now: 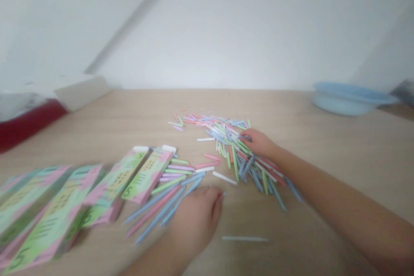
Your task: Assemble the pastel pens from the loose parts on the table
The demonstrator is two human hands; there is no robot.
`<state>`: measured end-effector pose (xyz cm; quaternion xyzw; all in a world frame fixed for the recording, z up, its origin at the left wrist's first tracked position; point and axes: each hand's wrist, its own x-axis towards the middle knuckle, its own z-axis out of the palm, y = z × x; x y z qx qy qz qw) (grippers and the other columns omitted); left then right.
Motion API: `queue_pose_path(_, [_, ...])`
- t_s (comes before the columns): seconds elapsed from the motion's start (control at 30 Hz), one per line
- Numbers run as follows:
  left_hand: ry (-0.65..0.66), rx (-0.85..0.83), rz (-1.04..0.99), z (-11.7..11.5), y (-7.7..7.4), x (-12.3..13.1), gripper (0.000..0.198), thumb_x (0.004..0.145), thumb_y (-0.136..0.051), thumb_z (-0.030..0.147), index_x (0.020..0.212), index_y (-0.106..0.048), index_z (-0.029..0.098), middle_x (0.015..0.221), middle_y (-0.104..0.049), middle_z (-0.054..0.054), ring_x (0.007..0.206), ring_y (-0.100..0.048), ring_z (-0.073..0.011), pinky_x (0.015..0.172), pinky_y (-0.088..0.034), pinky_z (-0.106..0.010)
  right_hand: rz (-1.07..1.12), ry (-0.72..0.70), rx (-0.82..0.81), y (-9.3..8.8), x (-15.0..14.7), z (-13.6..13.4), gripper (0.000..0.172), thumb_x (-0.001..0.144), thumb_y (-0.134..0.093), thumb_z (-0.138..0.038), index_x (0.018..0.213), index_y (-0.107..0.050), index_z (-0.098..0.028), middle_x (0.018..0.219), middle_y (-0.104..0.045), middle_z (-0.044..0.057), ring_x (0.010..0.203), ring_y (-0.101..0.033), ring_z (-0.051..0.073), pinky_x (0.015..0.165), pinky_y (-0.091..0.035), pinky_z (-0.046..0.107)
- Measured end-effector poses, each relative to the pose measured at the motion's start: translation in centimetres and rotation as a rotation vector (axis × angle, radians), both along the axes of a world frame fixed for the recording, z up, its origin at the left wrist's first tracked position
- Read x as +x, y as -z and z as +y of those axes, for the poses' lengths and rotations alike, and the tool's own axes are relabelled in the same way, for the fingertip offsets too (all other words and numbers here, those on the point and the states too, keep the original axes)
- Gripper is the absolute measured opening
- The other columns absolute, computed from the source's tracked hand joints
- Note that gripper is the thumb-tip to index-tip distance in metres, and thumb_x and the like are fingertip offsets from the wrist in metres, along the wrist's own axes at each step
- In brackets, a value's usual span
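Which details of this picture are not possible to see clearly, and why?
All in the head view:
Left hand: whether it holds anything; its own back hides most fingers.
Right hand: whether it grips or only touches the sticks; blur.
Boxes: small print, blurred; the leftmost, cut off at left.
Blue basin: what is inside; its wall hides it.
Dark thing: its identity; blurred and cut off at right.

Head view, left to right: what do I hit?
Dark red object → beige flap → rightmost pink-and-green printed box → left hand → right hand → blue basin. Coloured sticks overlap several, so unplaced.
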<state>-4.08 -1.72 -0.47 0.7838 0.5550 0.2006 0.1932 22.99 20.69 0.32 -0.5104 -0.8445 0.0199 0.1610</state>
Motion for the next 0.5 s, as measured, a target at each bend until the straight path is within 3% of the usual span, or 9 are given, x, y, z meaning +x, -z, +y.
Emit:
queue_pose_path(0.23, [0.007, 0.014, -0.007, -0.1, 0.1, 0.0, 0.029, 0.106, -0.042, 0.031, 0.109, -0.071, 0.026, 0.100, -0.076, -0.004, 0.095, -0.073, -0.0244, 0.082, -0.050, -0.035, 0.008, -0.062, 0.083, -0.6, -2.2, -1.3, 0.036, 0.101, -0.050, -0.023, 0.131, -0.068, -0.014, 0.135, -0.069, 0.017, 0.126, -0.060, 0.027, 0.111, -0.042, 0.039])
queue_pose_path(0.33, [0.018, 0.012, -0.016, -0.1, 0.0, 0.0, 0.029, 0.106, -0.042, 0.031, 0.108, -0.070, 0.026, 0.099, -0.076, -0.003, 0.095, -0.072, -0.0239, 0.081, -0.050, -0.034, -0.008, -0.108, 0.076, -1.1, -4.5, -1.7, 0.030, 0.102, -0.050, -0.024, 0.117, -0.075, -0.017, 0.121, -0.075, 0.013, 0.116, -0.064, 0.025, 0.105, -0.044, 0.036])
queue_pose_path(0.5, [0.014, 0.030, -0.003, -0.1, 0.1, -0.1, 0.028, 0.106, -0.042, 0.030, 0.110, -0.070, 0.027, 0.100, -0.076, -0.003, 0.095, -0.073, -0.0238, 0.080, -0.050, -0.034, -0.047, -0.155, 0.017, -1.8, -7.4, -0.6, 0.016, 0.090, -0.066, -0.022, 0.098, -0.079, -0.018, 0.103, -0.079, 0.012, 0.104, -0.068, 0.027, 0.096, -0.048, 0.036])
